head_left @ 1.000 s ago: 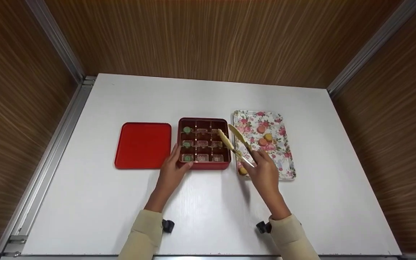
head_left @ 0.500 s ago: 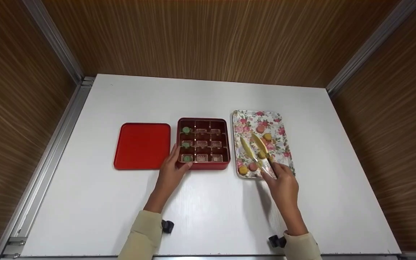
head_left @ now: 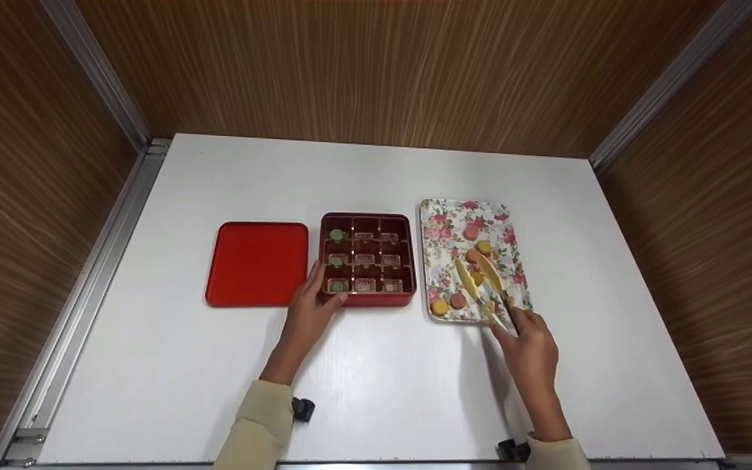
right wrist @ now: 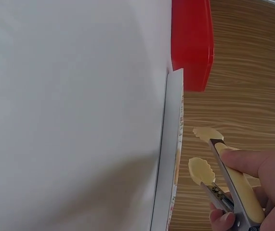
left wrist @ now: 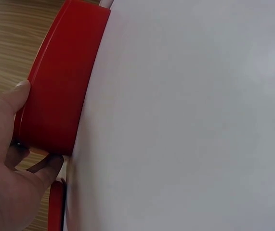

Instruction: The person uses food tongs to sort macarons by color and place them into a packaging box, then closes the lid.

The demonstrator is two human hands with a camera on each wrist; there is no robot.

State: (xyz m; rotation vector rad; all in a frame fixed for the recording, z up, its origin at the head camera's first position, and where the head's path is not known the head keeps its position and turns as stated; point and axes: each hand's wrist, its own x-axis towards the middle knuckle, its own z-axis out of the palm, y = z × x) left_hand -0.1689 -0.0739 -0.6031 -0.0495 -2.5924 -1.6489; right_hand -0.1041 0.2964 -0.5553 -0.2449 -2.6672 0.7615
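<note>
My left hand [head_left: 311, 314] grips the near left corner of a red box [head_left: 369, 300], thumb on the front wall and fingers along the left side, as the left wrist view [left wrist: 55, 91] also shows. Green macarons [head_left: 337, 260] sit in the left column of its clear divided insert. With my right hand [head_left: 529, 349] I hold yellow-tipped tongs [right wrist: 243, 185], their tips spread apart over the floral tray [head_left: 435, 261]. A yellow macaron [head_left: 476, 278] shows between the tips. Close beyond them lies a pink macaron [head_left: 471, 255].
A red lid [head_left: 258, 264] lies left of the box on the white table [head_left: 376, 378]. More macarons rest on the tray, among them a yellow macaron [head_left: 439, 307] and a pink macaron [head_left: 458, 300] near its front edge. Wood-grain panels [head_left: 376, 72] enclose the table's back and sides.
My right hand has brought the tongs from over the box's right edge rightward and toward me, over the tray's macarons. The left hand stays at the box corner.
</note>
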